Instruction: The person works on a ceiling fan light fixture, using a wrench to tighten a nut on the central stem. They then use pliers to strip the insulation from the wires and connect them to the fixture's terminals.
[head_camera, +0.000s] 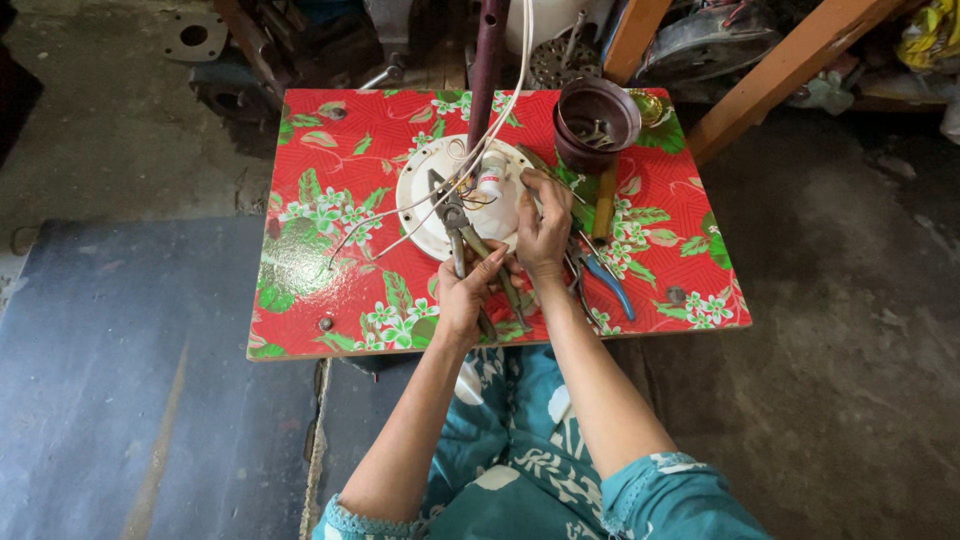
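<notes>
1. A pair of pliers is grasped by its handles in the left hand, the nose pointed at the wires.
2. The white round plate is pressed down by the right hand, fingers spread over its edge.
3. The plate is set in the middle of the red flowered table.
4. A dark cup and blue-handled pliers are seen beside the right hand.

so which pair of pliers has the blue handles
The pliers with blue handles lie loose on the table, just right of the right hand. The other pliers, with dull handles, are gripped in the left hand.
</notes>
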